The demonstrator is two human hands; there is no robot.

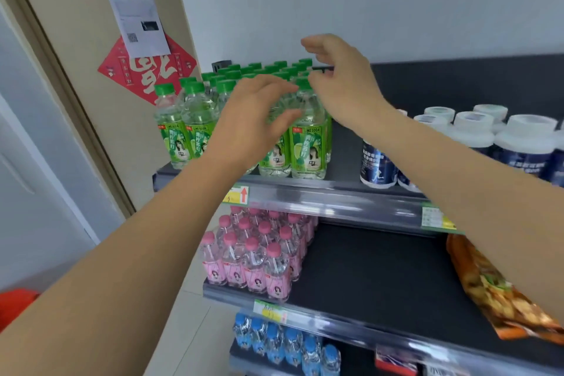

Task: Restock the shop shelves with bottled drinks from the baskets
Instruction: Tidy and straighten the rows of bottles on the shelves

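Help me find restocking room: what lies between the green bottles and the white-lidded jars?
Bare dark shelf separates the green bottles from the jars, per the head view.

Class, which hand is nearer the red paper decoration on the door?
Left. The left hand is at the green-capped bottles right of the red decoration; the right hand is farther right.

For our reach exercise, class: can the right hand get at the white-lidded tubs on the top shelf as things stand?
Probably yes: the right hand holds nothing, and the white-lidded tubs stand beside its forearm with nothing in front.
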